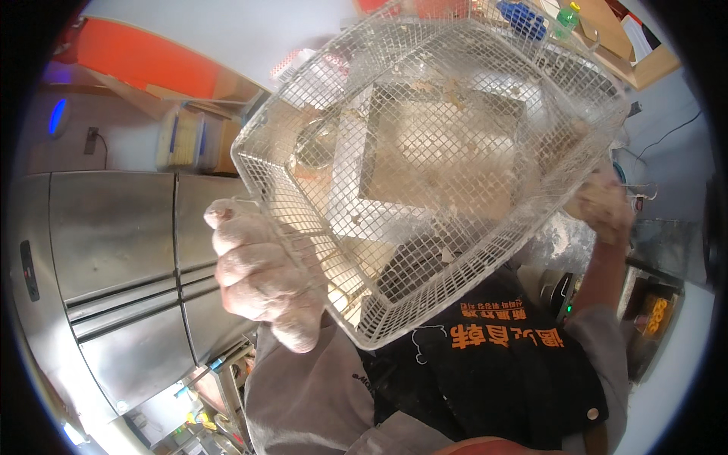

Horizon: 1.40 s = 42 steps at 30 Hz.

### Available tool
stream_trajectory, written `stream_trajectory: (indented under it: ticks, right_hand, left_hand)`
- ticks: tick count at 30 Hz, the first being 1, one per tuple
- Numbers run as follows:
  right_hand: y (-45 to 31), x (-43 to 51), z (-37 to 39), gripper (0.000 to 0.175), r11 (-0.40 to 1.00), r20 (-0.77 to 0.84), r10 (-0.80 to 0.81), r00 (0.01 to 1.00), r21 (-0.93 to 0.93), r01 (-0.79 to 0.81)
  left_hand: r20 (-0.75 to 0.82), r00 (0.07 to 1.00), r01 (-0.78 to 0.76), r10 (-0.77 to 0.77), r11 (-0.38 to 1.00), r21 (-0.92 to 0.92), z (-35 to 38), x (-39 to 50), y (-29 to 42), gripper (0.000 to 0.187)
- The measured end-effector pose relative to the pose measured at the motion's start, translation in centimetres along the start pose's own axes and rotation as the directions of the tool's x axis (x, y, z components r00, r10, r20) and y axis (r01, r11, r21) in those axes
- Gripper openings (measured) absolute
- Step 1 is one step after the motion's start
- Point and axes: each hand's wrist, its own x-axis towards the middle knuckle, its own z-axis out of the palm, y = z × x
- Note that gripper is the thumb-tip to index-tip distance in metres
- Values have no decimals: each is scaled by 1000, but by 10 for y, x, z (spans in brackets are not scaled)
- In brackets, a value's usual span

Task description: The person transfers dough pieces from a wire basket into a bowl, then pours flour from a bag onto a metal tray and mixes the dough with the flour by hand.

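Observation:
A large wire mesh basket [432,227], with bits of pale crumb stuck to its mesh, is held up and tilted before me. My left hand [264,273], coated in white powder, is closed on the basket's left side. Blurred by motion, my right hand [603,199] is at the basket's right edge; whether its fingers grip the rim is unclear. Through the mesh, a rectangular metal pan [350,159] shows below, with pale flour-like powder [455,136] in it. A round container [315,145] lies left of the pan, partly hidden by the mesh.
Stainless steel refrigerator doors [114,233] stand at the left, with a plastic bin [181,139] above them. Beyond the basket are a green bottle with a yellow cap [567,17], a blue object [522,20] and a cardboard box [611,31]. Equipment with a green light [563,296] is at the right.

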Motion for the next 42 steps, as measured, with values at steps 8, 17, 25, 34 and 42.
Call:
stream_trajectory:
  ticks: [8,17,25,34,42]
  right_hand:
    - [-151,70,180,41,992,231,-121,965,7,123]
    - [-214,85,229,42,980,93,-173,980,-84,181]
    - [-214,81,233,43,984,76,-153,985,-76,159]
    - [-207,79,220,44,990,80,-128,989,-54,132]
    - [-201,67,208,45,996,129,-74,989,-46,80]
  left_hand:
    - [-4,995,-102,102,994,-42,8,17,8,39]
    - [-77,992,-108,98,986,-130,8,19,25,41]
    - [49,993,-107,109,993,-50,-6,17,29,34]
    - [70,981,-175,181,981,-86,6,28,28,38]
    - [-30,967,-256,254,966,-46,28,22,38,45]
